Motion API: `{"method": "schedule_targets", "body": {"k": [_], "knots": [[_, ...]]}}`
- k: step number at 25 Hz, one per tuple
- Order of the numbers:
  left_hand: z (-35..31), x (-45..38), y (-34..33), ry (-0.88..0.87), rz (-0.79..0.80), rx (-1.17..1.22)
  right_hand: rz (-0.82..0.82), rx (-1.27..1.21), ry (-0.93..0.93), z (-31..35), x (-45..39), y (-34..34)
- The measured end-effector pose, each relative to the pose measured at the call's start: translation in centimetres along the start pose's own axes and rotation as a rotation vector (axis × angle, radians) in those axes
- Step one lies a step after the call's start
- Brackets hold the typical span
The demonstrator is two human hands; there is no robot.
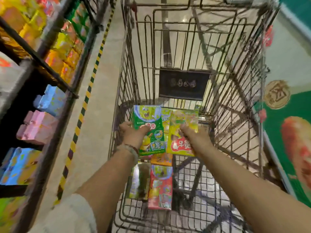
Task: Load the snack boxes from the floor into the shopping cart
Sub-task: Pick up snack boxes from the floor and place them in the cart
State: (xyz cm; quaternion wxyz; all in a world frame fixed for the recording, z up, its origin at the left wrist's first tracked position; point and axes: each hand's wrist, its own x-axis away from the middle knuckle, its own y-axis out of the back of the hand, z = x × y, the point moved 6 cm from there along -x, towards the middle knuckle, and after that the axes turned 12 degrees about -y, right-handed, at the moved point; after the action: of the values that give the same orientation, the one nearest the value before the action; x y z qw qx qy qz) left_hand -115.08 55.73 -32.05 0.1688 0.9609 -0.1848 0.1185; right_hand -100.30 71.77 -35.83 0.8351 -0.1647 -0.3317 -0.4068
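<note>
Beaded bracelet, pale rolled sleeve

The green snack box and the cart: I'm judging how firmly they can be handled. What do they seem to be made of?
The green snack box, held by the left hand, looks like printed glossy cardboard: flat faces, straight edges, bright graphics with some sheen. The shopping cart looks like metal wire, dull and dark, in thin welded bars forming a grid. Blur leaves any coating unclear.

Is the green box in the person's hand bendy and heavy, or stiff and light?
Probably stiff: the green box keeps flat faces and straight edges while the left hand grips only one side. Likely light too, since one hand holds it above the cart floor. Its glossy printed surface might be a bit slippery.
</note>
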Motion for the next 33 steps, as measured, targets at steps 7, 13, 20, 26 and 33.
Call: {"method": "schedule_targets", "body": {"k": [7, 13, 20, 26, 33], "knots": [[5.3, -8.9, -4.9, -0.114, -0.062, -0.250, -0.052, -0.043, -0.189, -4.9, -10.8, -1.3], [7.6, -13.1, -7.9, -0.336, 0.052, -0.441, -0.051, 0.030, -0.180, -7.4, -17.5, -3.1], [10.4, -13.1, -7.7, -0.460, 0.015, -0.719, -0.233, 0.254, -0.043, -7.5, -18.7, -2.3], [12.1, -9.4, -9.2, -0.421, 0.084, -0.855, -0.377, 0.476, 0.205, -7.2, -14.9, -3.6], [12.4, -12.8, -9.9, -0.317, 0.132, -0.961, -0.194, 0.660, 0.222, -5.1, -18.4, -5.6]]}}
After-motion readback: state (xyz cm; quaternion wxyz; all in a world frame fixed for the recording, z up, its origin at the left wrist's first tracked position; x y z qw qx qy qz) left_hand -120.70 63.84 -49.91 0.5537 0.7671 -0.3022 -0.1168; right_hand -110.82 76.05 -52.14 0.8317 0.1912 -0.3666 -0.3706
